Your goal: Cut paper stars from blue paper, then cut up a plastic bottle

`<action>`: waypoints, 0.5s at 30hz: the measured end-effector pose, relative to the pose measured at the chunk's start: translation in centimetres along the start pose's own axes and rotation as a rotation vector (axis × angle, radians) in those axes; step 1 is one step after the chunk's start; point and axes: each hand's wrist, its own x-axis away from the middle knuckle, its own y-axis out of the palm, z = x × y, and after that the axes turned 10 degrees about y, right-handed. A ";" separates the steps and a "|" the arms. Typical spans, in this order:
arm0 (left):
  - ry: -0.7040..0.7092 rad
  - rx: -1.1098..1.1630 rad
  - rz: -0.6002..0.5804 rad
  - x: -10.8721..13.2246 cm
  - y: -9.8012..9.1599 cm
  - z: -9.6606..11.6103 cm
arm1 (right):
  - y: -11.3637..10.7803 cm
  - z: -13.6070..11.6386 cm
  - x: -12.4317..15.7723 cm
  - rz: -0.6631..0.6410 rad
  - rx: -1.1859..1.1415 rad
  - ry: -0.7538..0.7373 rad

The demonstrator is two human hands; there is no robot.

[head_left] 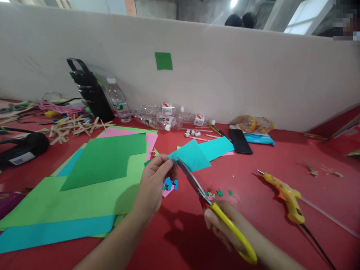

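Between the thumb and fingers of my left hand (155,179) is pinched the corner of a light blue sheet of paper (194,154), which has faint drawn lines on it. My right hand (225,223) grips yellow-handled scissors (232,230). Their blades reach up and left to the paper near my left fingertips. Another light blue paper strip (218,147) lies just behind the held sheet. Small cut stars (219,192), green and red, are scattered on the red table beyond my right hand. Below my left fingers sit blue paper scraps with star shapes (170,183).
Stacked coloured sheets (84,202) cover the left side. A yellow glue gun (289,195) with a cord lies at right. At the white partition stand a black flask (94,93) and a clear bottle (118,99), with several bottles lying alongside. A phone (240,139) rests farther right.
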 end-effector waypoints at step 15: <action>0.059 -0.145 -0.177 -0.7 -1.3 0.2 | -1.6 -0.1 0.9 0.011 0.201 -0.007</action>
